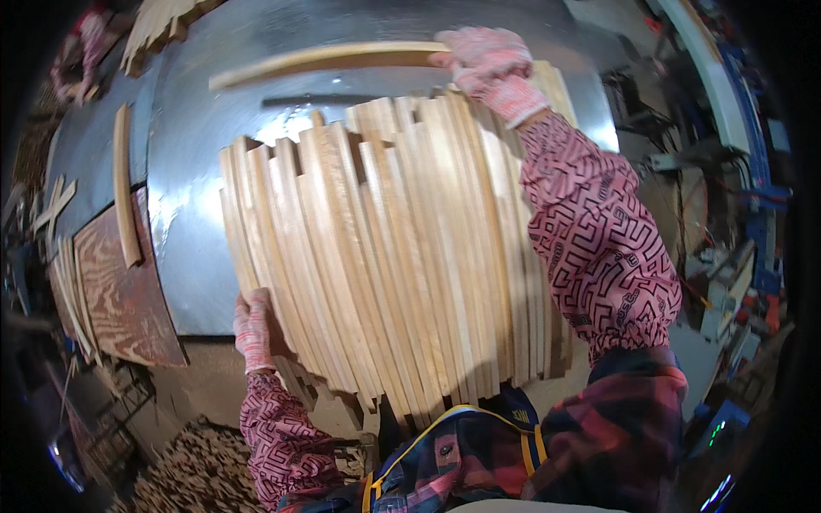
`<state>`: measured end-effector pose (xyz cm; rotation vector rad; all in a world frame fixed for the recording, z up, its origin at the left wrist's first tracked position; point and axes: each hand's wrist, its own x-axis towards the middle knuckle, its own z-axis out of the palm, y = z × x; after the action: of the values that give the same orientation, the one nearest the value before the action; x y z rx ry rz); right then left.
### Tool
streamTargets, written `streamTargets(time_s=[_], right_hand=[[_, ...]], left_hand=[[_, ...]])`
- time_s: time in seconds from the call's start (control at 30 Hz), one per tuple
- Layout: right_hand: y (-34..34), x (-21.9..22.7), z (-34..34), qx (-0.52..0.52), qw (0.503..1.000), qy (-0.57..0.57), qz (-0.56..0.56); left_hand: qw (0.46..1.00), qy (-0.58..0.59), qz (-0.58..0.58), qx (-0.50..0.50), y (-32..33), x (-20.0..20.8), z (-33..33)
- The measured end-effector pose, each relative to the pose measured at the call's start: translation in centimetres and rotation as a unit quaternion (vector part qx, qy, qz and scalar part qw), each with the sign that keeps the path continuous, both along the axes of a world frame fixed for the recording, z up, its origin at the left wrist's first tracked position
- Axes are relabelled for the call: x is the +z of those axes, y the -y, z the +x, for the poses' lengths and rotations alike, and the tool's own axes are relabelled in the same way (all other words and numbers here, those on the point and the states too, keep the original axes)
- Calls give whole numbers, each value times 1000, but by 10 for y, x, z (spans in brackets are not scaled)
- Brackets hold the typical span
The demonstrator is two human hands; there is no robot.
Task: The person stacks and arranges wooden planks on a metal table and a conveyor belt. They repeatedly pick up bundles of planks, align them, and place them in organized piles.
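Note:
A wide bundle of pale wooden strips (410,248) lies side by side in front of me, with uneven ends, reaching past the near edge of the metal table (192,214). Beyond its far ends, my right hand (489,67), in a pink-and-white knit glove, is closed round the right end of a single wooden strip (333,58). That strip lies crosswise and looks slightly blurred. Against the bundle's left side, near the table's front edge, rests my left hand (253,332) in a matching glove. Its fingers are extended along the outer strip, partly hidden, and grip nothing visible.
More strips (162,30) are stacked at the far left. A lone curved strip (126,188) lies across a brown board (128,291). Another person's gloved hand (84,88) shows at the upper left. A heap of wood pieces (192,470) covers the floor; equipment clutters the right.

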<state>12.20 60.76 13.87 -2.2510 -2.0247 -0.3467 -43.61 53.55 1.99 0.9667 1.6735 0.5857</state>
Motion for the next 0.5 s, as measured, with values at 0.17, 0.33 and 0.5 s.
streamTargets(time_s=[0.17, 0.33, 0.5], right_hand=[[197, 14, 108, -323, 918, -230, 25], [371, -28, 88, -494, 794, -351, 47], [433, -67, 68, -420, 785, -453, 42]], left_hand=[[996, 33, 36, 76, -7, 7, -4], [992, 83, -7, 97, -41, 8, 4], [948, -301, 76, -71, -40, 10, 39]])
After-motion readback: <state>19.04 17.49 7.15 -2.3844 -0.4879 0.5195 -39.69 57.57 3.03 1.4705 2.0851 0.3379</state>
